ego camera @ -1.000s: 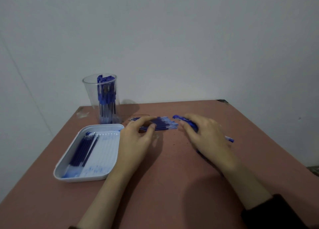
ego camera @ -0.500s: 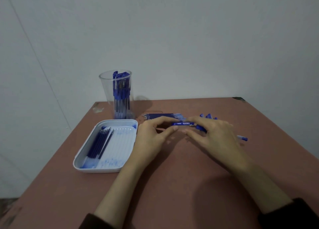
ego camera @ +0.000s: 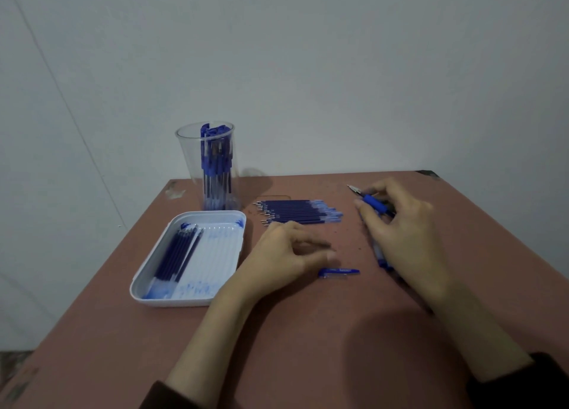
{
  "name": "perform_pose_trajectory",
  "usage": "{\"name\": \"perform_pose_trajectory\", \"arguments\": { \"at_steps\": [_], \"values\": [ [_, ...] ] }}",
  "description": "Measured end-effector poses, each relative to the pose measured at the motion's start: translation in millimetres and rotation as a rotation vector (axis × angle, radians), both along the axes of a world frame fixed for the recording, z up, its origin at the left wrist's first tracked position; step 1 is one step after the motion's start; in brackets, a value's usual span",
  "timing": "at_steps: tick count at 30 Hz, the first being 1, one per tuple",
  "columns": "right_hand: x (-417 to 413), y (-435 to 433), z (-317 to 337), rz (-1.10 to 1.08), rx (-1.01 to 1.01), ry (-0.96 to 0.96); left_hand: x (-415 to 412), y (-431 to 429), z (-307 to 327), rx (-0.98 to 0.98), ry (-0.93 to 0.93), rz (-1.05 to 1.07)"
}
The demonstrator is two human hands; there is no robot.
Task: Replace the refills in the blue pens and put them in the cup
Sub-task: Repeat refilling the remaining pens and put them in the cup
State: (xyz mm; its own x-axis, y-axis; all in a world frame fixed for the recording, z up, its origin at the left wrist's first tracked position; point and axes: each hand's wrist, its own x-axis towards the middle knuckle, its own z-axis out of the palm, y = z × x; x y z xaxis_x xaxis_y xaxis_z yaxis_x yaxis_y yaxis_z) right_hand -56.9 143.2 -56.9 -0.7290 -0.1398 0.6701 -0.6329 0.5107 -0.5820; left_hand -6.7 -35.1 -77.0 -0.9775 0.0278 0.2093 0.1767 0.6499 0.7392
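- Table (ego camera: 308, 347): reddish-brown, set against a pale wall.
- Tray (ego camera: 172, 301): white, on my left. Dark blue tray refills (ego camera: 178, 254) lie along its left side, and there are ink smears on the floor.
- Cup (ego camera: 187, 168): clear and upright, behind the tray at back left. Blue pens (ego camera: 215, 162) stand inside.
- Right hand (ego camera: 403, 233): fingers curled round a pen (ego camera: 374, 204) at its blue grip, tip pointing away and left. Spare pens (ego camera: 380, 256) lie partly hidden under my palm.
- Left hand (ego camera: 286, 251): low over the table, fingers loosely curled, holding nothing.
- Refill row (ego camera: 298, 212): loose refills side by side on the table between cup and right hand, tips toward the cup.
- Cap (ego camera: 338, 272): blue, flat on the table just beside my left fingertips. Can't tell if they touch.
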Motion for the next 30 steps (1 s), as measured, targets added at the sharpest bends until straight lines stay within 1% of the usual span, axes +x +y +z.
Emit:
{"name": "perform_pose_trajectory", "arguments": {
  "at_steps": [1,3,4,5,6,9,11,13,15,18,22,24,27,30],
  "values": [
    [1.7,-0.8,1.4,0.020,-0.022,0.028,0.7,2.1,1.6,0.117,0.022,0.036],
    [6.4,-3.2,5.5,0.090,-0.070,0.046,0.9,7.5,4.2,0.463,0.020,0.038],
    [9.1,-4.7,8.3,0.151,-0.107,-0.008,1.0,11.0,5.1,0.669,0.003,0.003],
    [11.1,-7.0,10.5,0.234,-0.146,-0.103,1.7,14.4,6.1,0.840,-0.015,-0.045],
    [12.6,-9.2,12.4,0.327,-0.185,-0.219,1.5,16.5,6.7,0.934,-0.020,-0.076],
    [15.7,-13.9,14.4,0.537,-0.324,-0.606,-1.8,18.7,5.0,0.972,0.002,-0.139],
    [16.3,-14.7,14.7,0.621,-0.340,-0.799,-1.4,20.2,7.2,1.050,-0.023,-0.145],
    [16.6,-15.3,13.8,0.684,-0.321,-0.899,-0.9,20.9,8.2,1.084,-0.033,-0.121],
    [15.2,-15.6,12.2,0.722,-0.347,-0.940,-1.9,21.3,7.1,1.110,-0.036,-0.129],
    [14.5,-17.1,8.4,0.690,-0.340,-0.859,-3.0,19.4,6.6,1.151,-0.004,-0.105],
    [17.7,-21.2,2.0,0.605,-0.287,-0.648,-6.6,16.7,4.3,1.152,0.048,0.001],
    [17.1,-23.2,-1.6,0.551,-0.248,-0.541,-7.5,17.2,4.5,1.193,0.040,-0.032],
    [12.5,-22.8,-5.4,0.412,-0.234,-0.414,-5.3,20.1,10.0,1.253,0.006,-0.075],
    [7.7,-16.6,-7.6,0.225,-0.130,-0.232,-3.1,17.6,12.8,1.219,-0.002,-0.091]
  ]
}}
